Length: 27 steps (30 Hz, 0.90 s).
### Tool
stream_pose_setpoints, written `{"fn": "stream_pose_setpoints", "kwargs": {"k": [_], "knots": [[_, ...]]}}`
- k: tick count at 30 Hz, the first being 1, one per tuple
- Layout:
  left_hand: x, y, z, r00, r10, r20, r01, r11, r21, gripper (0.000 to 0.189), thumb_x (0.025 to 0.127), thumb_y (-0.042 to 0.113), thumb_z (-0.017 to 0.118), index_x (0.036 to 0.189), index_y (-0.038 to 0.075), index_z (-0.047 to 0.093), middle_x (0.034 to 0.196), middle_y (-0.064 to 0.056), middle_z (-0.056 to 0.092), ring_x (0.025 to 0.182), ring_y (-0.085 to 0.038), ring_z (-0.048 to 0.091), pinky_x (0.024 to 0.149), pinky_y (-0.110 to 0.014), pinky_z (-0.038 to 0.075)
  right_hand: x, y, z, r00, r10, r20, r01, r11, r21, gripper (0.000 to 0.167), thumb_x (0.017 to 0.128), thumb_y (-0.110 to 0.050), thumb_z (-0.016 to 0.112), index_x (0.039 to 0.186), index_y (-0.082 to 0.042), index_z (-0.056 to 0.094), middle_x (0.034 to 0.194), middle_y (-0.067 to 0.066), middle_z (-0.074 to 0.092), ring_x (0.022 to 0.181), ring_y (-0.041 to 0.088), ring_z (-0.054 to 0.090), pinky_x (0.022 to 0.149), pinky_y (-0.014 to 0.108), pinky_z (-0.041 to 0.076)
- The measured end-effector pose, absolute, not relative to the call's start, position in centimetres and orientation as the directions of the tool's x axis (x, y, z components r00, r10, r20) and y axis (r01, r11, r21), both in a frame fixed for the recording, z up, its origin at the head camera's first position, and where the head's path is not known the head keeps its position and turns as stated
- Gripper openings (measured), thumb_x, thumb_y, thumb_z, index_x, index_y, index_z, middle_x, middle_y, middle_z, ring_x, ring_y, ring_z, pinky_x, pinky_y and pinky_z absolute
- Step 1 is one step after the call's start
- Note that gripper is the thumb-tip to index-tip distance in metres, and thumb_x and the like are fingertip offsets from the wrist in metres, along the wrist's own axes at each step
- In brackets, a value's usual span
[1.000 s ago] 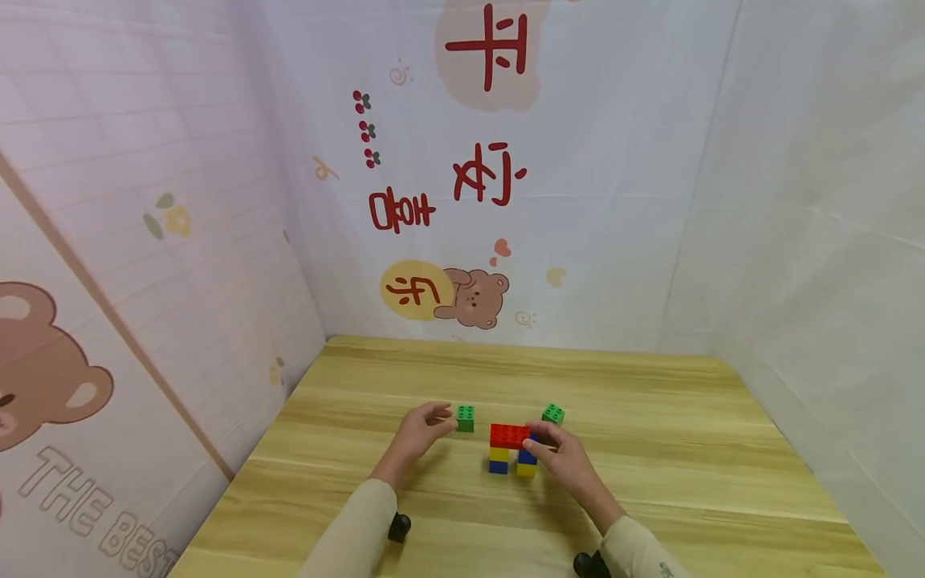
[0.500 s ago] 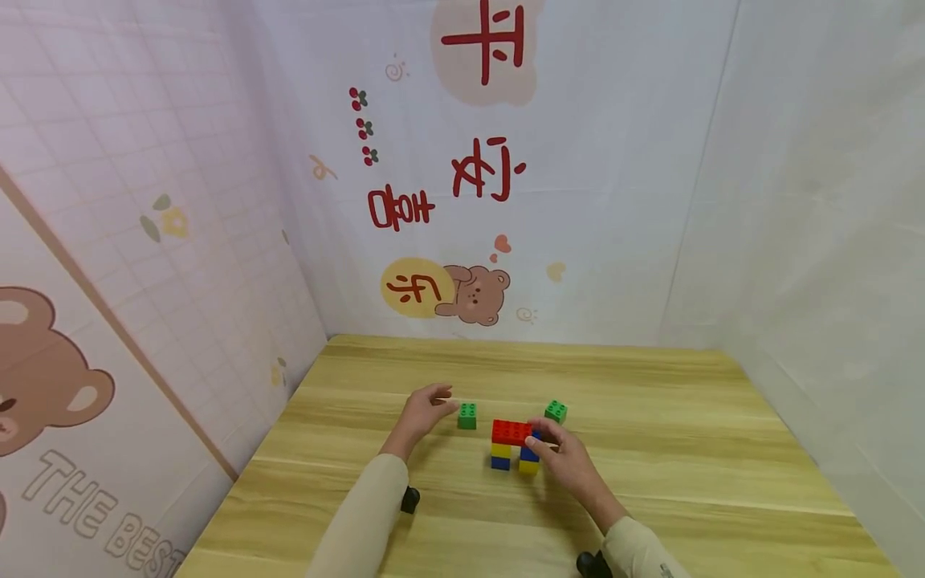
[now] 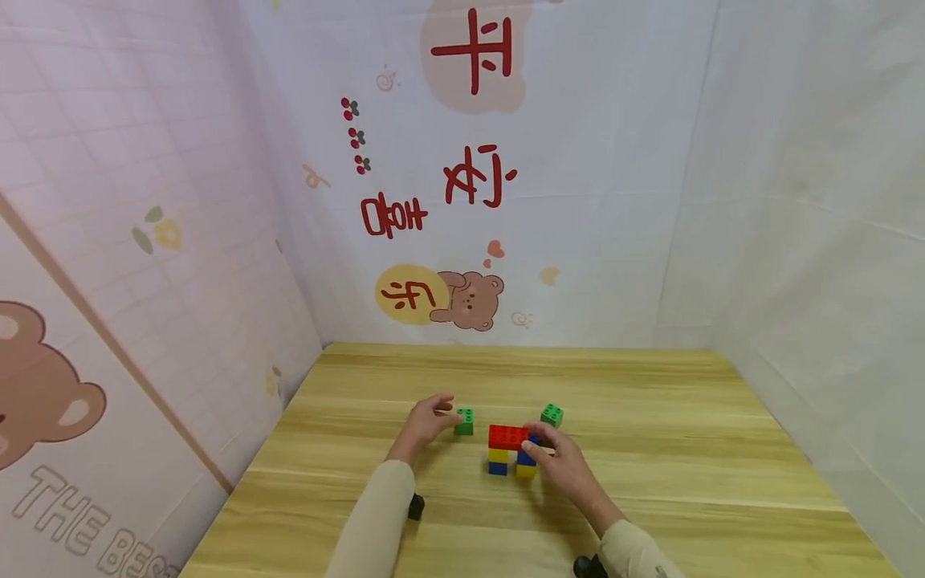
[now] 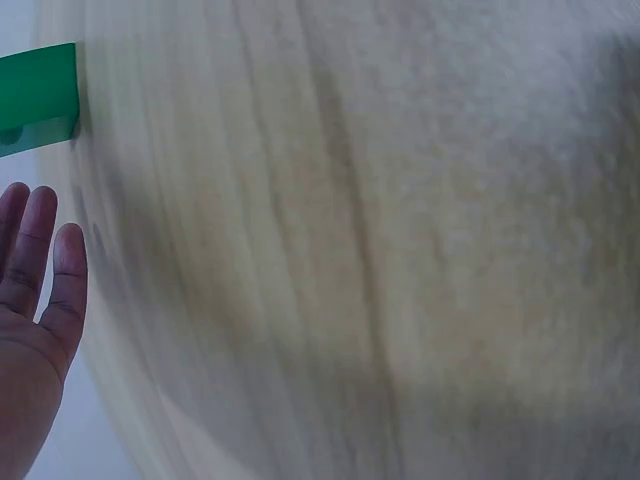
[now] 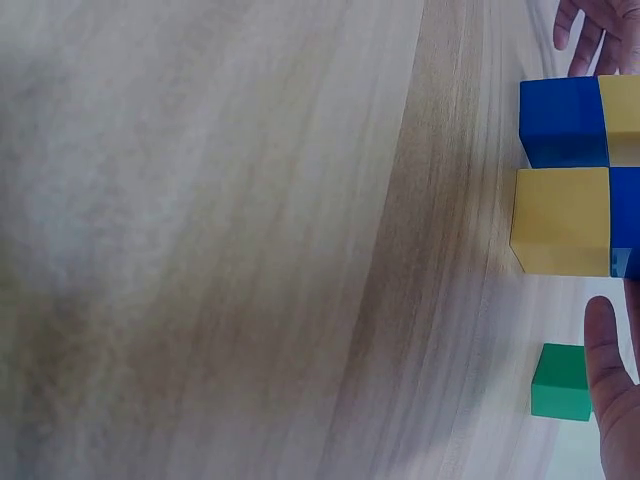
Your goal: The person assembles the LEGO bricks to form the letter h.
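A small arch of toy building bricks stands on the table: a red brick [image 3: 507, 437] bridges two pillars of stacked blue and yellow bricks. My right hand [image 3: 567, 466] grips the arch's right end, thumb in front and fingers behind; its fingertips are partly hidden. In the right wrist view a yellow brick [image 5: 562, 222] forms that pillar's base. My left hand [image 3: 426, 421] is beside a green brick [image 3: 465, 422], fingers loosely bent, thumb close to its left side. From the left wrist, a gap shows between the visible fingers [image 4: 68, 270] and that green brick [image 4: 38, 98].
A second green brick [image 3: 552, 415] lies behind the right hand, turned at an angle. The wooden table [image 3: 650, 482] meets a printed cloth backdrop [image 3: 600, 201] at the back and sides. Black wrist devices [image 3: 590, 567] sit by the sleeves.
My left hand has shifted slightly right, its thumb now closer to the green brick. My right hand stays at the arch. The head view has tilted a little.
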<state>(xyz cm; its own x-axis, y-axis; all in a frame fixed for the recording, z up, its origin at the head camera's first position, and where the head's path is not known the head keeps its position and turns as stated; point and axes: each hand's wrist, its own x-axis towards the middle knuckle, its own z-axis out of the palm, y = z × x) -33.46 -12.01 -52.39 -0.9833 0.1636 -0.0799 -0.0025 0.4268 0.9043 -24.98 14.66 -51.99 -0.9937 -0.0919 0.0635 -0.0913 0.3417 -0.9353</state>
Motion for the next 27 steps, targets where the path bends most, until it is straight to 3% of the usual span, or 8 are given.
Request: {"fn": "stream_pose_setpoints", "kwargs": {"k": [14, 27], "knots": [[-33.7, -11.8, -53.0, -0.975, 0.198, -0.097, 0.009, 0.477, 0.879, 0.061, 0.093, 0.022, 0.073, 0.144, 0.001, 0.048, 0.134, -0.019, 0.055, 0.121, -0.036, 0.052, 0.096, -0.050, 0.047, -25.0, 14.7, -51.8, -0.994, -0.095, 0.055, -0.084, 0.343, -0.936, 0.035, 0.098, -0.024, 0.065, 0.129, -0.008, 0.061, 0.123, 0.006, 0.064, 0.118, 0.030, 0.057, 0.097, 0.052, 0.047], [-33.9, -11.7, -53.6, -0.979, 0.193, -0.057, 0.048, 0.497, 0.867, 0.046, 0.092, 0.017, 0.073, 0.132, -0.002, 0.059, 0.120, -0.016, 0.064, 0.110, -0.031, 0.059, 0.093, -0.045, 0.049, -25.4, 15.1, -52.0, -0.994, -0.105, 0.027, -0.063, 0.359, -0.931, 0.041, 0.098, -0.028, 0.064, 0.133, -0.008, 0.059, 0.127, 0.005, 0.062, 0.120, 0.031, 0.055, 0.100, 0.054, 0.045]]}}
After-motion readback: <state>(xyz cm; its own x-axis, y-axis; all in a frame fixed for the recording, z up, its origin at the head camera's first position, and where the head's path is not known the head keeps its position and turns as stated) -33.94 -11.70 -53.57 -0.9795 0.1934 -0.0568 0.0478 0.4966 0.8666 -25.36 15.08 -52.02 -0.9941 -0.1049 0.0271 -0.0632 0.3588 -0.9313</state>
